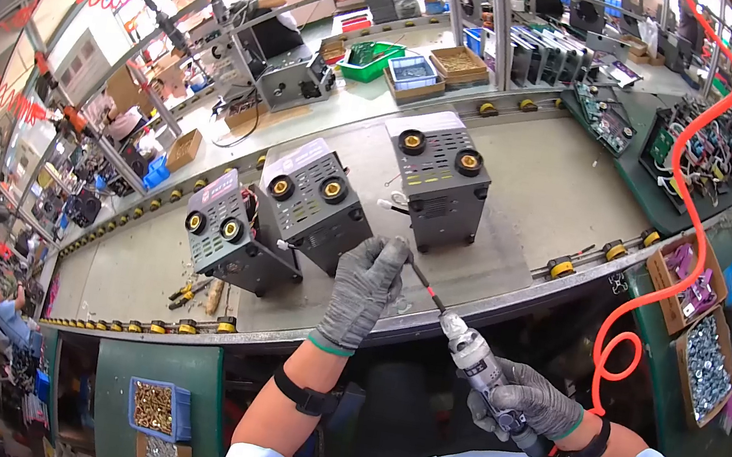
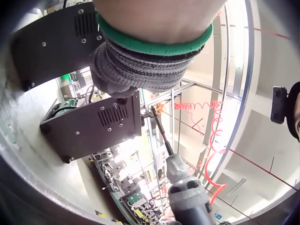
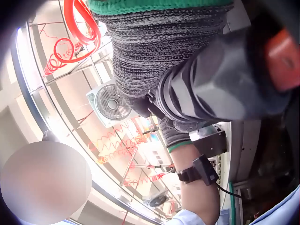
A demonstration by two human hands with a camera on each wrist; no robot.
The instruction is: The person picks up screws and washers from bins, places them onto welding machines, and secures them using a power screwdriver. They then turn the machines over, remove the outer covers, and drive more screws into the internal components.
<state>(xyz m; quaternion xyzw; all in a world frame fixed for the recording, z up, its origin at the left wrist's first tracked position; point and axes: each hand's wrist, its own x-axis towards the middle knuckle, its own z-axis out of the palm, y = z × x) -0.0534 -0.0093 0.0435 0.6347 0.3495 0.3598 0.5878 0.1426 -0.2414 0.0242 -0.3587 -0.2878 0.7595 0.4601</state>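
My right hand (image 1: 534, 403), in a grey knit glove with a green cuff, grips a pneumatic screwdriver (image 1: 476, 359). Its long dark bit (image 1: 434, 296), with a red band, points up and to the left. My gloved left hand (image 1: 361, 294) is raised beside the bit's tip, fingers bent inward; I cannot tell whether they hold anything. Beyond it stand three dark grey metal housings, each with two round brass-centred sockets: a right one (image 1: 443, 188), a middle one (image 1: 317, 207) and a left one (image 1: 235, 252). White-tipped leads stick out near the right housing's side.
The housings stand on a conveyor table (image 1: 524, 186) edged with yellow rollers. Pliers (image 1: 188, 294) lie at its near left. A blue bin of brass screws (image 1: 154, 407) sits lower left. An orange air hose (image 1: 688, 173) loops down at right, near a box of silver fasteners (image 1: 705, 364).
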